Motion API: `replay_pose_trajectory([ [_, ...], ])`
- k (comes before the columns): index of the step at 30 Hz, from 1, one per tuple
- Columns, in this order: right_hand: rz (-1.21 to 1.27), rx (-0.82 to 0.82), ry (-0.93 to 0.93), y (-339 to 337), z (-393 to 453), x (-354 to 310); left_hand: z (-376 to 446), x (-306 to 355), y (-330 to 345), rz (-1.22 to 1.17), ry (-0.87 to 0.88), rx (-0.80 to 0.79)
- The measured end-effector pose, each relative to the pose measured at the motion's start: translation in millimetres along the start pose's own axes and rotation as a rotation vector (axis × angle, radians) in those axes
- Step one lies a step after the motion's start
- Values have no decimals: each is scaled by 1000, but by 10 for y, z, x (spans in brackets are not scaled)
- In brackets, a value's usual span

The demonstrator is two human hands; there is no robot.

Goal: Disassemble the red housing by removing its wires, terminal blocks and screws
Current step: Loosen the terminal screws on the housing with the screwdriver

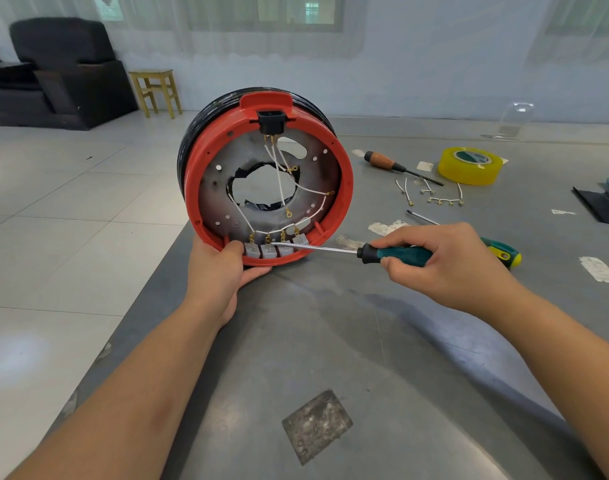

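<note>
Head view. Red housing (344,188) standing on edge on the grey tabletop (330,341), open side toward the camera, black coil behind it. Left hand (223,268) curled round its bottom rim, thumb inside just left of the four grey terminal blocks (277,249), fingers under the rim. White wires (279,174) running from the black switch (270,121) at the top down across the metal plate (220,202) to the blocks, some ends hanging free over the plate's centre hole.

Right hand (445,261) gripping the green handle of a screwdriver (393,254), shaft nearly level and pointing left, tip at the second block from the left, just right of the left thumb. Whether the tip sits in a screw: cannot tell.

Just behind the right hand, a second green-and-yellow screwdriver (504,252) flat on the tabletop, partly hidden by the hand. Beyond the right hand, loose wires (434,199) in a small scatter, an orange-handled screwdriver (396,166) and a yellow tape roll (471,164). Near the forearms, a scuffed grey patch (317,426) on the tabletop. Far past the left hand, on the floor, a stool (156,91) and a dark armchair (57,71).
</note>
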State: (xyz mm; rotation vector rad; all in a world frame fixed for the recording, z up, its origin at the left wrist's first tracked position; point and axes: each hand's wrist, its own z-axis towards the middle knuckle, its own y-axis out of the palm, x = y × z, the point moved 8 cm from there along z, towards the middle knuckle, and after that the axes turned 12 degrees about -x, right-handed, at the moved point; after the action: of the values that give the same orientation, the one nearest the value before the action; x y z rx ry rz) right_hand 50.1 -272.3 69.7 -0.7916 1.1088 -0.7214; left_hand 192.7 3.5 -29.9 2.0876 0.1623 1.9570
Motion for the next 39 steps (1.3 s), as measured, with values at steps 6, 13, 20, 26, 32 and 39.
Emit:
replay_pose_trajectory([
  [6,-136,30,-70,18,-22,-80,-9,7,-10,-15,-2,19],
  [13,-261,65,-171,58,-49,-159,-14,7,-11,-47,-18,28],
  [20,-161,98,-153,50,-38,-38,-5,-9,-15,-46,-11,27],
  [26,-95,125,-128,11,-38,28,18,-30,-32,-50,-20,29],
  [32,273,120,31,-4,-75,363,14,-11,-20,-58,1,5],
  [39,603,130,133,-57,-139,680,-8,29,-4,-107,26,-41],
])
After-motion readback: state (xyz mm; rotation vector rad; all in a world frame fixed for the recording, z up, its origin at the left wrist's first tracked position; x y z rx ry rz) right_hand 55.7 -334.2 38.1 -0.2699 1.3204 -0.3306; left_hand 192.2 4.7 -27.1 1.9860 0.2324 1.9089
